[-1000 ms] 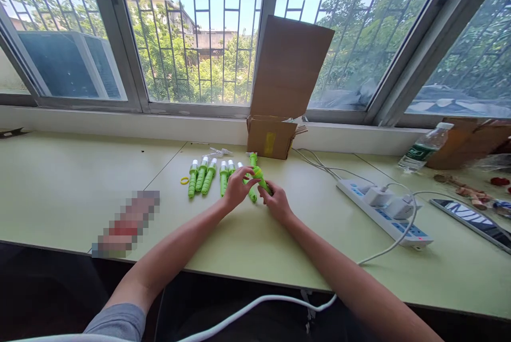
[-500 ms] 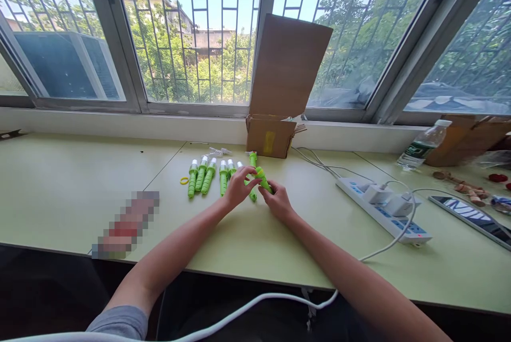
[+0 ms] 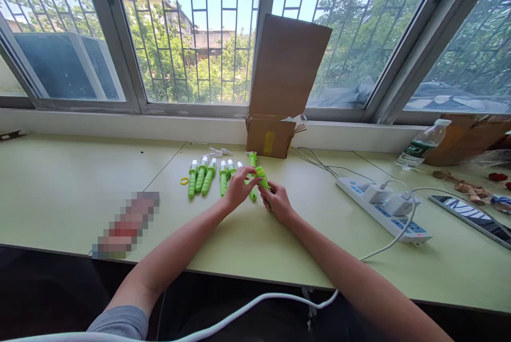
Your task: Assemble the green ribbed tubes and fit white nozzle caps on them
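Between my two hands, above the table, is a green ribbed tube (image 3: 261, 176) with a wider collar at its upper end. My left hand (image 3: 240, 187) is closed on the collar end, thumb and fingers pinching it. My right hand (image 3: 277, 198) is closed round the lower part, which its fingers partly hide. Beside my left hand several similar green tubes with white tips (image 3: 208, 177) lie in a loose row; my fingers cover some of them. Another green tube (image 3: 253, 159) lies just behind, near the cardboard box. A small yellow ring (image 3: 184, 180) rests left of the row.
An open cardboard box (image 3: 269, 137) stands against the window sill. Clear plastic pieces (image 3: 219, 151) lie behind the tubes. To the right are a white power strip (image 3: 383, 209) with plugs and cables, a phone (image 3: 473, 219) and a water bottle (image 3: 423, 145). A white cable (image 3: 255, 299) crosses in front.
My right hand's fingers have shifted slightly on the tube's lower part, and the tube looks a little more upright. My left hand stays almost in place.
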`<move>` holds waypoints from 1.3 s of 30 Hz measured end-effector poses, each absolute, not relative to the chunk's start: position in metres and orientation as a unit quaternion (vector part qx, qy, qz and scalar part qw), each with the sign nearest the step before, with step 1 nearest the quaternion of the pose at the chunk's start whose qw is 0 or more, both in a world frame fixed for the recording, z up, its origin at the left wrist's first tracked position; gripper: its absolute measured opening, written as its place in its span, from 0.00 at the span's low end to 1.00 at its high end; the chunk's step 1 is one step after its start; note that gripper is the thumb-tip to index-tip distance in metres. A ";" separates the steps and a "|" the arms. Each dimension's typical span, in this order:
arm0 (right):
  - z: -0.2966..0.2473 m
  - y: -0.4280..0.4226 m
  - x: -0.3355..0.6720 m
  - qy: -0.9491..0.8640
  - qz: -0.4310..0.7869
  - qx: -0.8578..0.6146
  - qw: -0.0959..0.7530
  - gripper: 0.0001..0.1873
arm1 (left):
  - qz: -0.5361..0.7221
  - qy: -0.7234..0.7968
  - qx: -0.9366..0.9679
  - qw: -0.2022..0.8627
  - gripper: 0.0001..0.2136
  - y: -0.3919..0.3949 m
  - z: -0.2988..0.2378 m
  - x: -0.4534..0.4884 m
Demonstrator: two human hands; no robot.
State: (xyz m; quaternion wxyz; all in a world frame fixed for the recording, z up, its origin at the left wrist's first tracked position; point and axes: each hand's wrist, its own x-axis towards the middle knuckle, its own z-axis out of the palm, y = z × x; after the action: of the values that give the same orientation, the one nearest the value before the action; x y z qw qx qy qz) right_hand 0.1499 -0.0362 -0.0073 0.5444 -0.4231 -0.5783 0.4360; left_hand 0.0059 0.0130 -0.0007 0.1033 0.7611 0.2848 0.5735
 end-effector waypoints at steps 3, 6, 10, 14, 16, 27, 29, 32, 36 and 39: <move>-0.007 -0.037 0.150 -0.574 0.445 -0.421 0.544 0.16 | 0.578 0.280 0.759 0.107 0.10 0.013 0.000 0.006; -0.007 -0.038 0.150 -0.565 0.462 -0.419 0.540 0.16 | 0.579 0.277 0.757 0.120 0.10 0.013 0.000 0.006; -0.006 -0.038 0.150 -0.575 0.462 -0.422 0.528 0.17 | 0.585 0.274 0.755 0.116 0.10 0.013 -0.001 0.006; -0.007 -0.035 0.151 -0.612 0.411 -0.442 0.512 0.18 | 0.594 0.275 0.752 0.084 0.08 0.011 -0.001 0.005; -0.008 -0.033 0.152 -0.640 0.337 -0.467 0.509 0.18 | 0.598 0.274 0.750 0.071 0.07 0.010 -0.001 0.004; -0.007 -0.034 0.150 -0.653 0.134 -0.541 0.513 0.19 | 0.606 0.297 0.737 0.035 0.09 0.006 0.004 0.003; -0.008 -0.034 0.149 -0.653 0.148 -0.535 0.516 0.20 | 0.598 0.305 0.740 0.040 0.09 0.006 0.005 0.003; -0.008 -0.033 0.149 -0.652 0.173 -0.522 0.522 0.21 | 0.590 0.311 0.742 0.059 0.10 0.006 0.005 0.003; -0.009 -0.033 0.149 -0.633 0.237 -0.503 0.538 0.23 | 0.590 0.308 0.742 0.079 0.10 0.006 0.006 0.004; -0.010 -0.034 0.148 -0.610 0.304 -0.488 0.546 0.24 | 0.590 0.302 0.744 0.085 0.10 0.006 0.006 0.005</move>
State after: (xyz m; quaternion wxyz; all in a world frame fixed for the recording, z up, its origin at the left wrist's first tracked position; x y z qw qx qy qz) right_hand 0.1475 -0.0337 -0.0096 0.5458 -0.4878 -0.6097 0.3040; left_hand 0.0046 0.0063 0.0063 0.0846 0.7438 0.3025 0.5900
